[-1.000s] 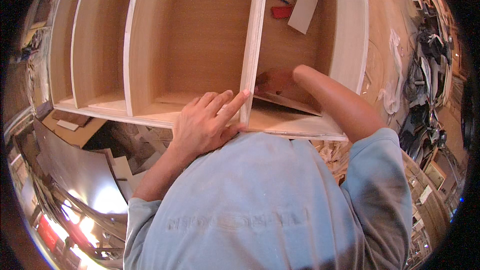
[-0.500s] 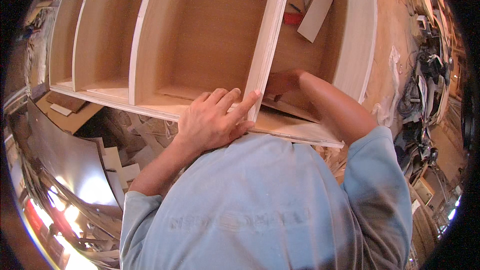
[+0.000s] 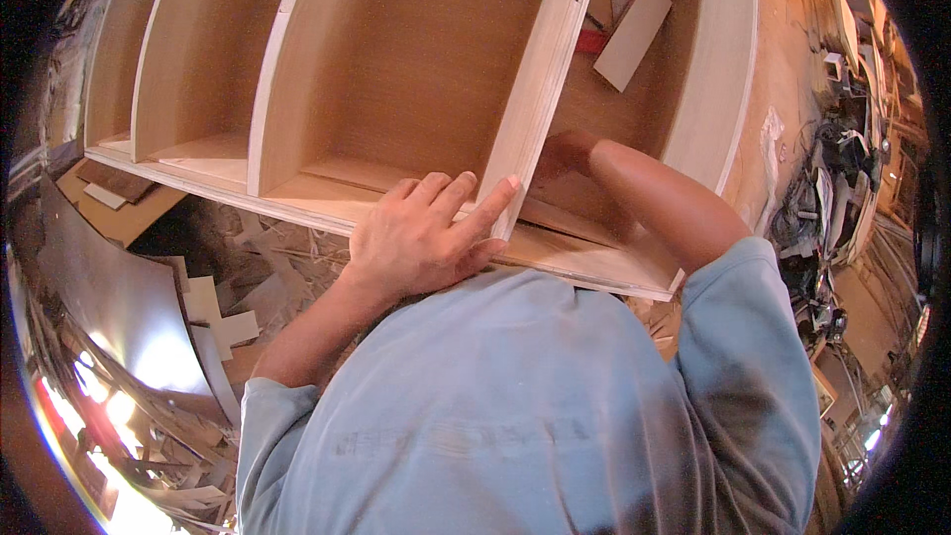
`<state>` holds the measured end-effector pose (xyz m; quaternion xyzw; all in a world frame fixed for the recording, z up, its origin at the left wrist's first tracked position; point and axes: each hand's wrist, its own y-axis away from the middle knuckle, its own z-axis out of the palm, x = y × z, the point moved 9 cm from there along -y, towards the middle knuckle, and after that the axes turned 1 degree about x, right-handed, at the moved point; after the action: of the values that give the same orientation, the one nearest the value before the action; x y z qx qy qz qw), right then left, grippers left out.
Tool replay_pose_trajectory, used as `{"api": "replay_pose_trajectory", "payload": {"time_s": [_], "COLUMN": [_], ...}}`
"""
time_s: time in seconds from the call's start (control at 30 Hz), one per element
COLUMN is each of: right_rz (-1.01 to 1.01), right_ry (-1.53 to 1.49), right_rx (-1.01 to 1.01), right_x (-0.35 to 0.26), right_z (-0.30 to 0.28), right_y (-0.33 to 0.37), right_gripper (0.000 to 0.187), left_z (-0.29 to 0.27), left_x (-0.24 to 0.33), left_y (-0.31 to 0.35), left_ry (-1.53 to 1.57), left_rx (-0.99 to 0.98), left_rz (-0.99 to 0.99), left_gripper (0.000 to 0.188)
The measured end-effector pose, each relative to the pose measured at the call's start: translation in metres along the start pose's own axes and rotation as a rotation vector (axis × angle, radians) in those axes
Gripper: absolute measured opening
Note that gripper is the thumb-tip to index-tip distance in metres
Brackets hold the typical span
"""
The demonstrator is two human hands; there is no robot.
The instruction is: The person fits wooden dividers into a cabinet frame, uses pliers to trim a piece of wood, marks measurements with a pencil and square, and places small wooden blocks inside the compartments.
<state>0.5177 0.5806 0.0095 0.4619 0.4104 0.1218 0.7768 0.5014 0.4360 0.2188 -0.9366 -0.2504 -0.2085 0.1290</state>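
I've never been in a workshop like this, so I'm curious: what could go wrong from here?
The left hand has a fingertip on the wooden divider, so a splinter seems possible. The right hand is in the shadowy compartment, where it might scrape the divider. The pale block and red item there look loose and could slide if jolted.

Your view turns, so the cabinet (image 3: 728, 69) lies more aslant, its near edge sloping down further to the right. The divider (image 3: 540, 89) leans more to the right and covers more of the red thing (image 3: 592, 42). It also hides more of your right hand (image 3: 570, 154), and the dark gap beside the board (image 3: 565, 221) looks narrower.
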Motion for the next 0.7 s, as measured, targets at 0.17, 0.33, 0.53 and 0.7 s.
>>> {"api": "replay_pose_trajectory", "payload": {"time_s": [0.17, 0.33, 0.53, 0.7], "right_rz": [-0.009, -0.164, -0.285, -0.388], "right_ry": [0.235, 0.499, 0.626, 0.675], "right_rx": [-0.056, 0.208, 0.335, 0.375], "right_x": [-0.001, -0.024, -0.018, 0.025], "right_z": [0.018, 0.04, 0.053, 0.052], "right_y": [0.019, 0.042, 0.027, -0.01], "right_gripper": [0.064, 0.061, 0.044, 0.043], "left_z": [0.003, 0.0, 0.003, -0.001], "left_x": [0.0, -0.002, -0.005, 0.001], "left_y": [-0.001, 0.0, 0.007, 0.006], "left_ry": [0.003, 0.019, 0.022, 0.006], "left_rx": [-0.033, -0.073, -0.095, -0.111], "left_rz": [-0.01, -0.04, -0.044, 0.014], "left_gripper": [0.06, 0.066, 0.068, 0.062]}}
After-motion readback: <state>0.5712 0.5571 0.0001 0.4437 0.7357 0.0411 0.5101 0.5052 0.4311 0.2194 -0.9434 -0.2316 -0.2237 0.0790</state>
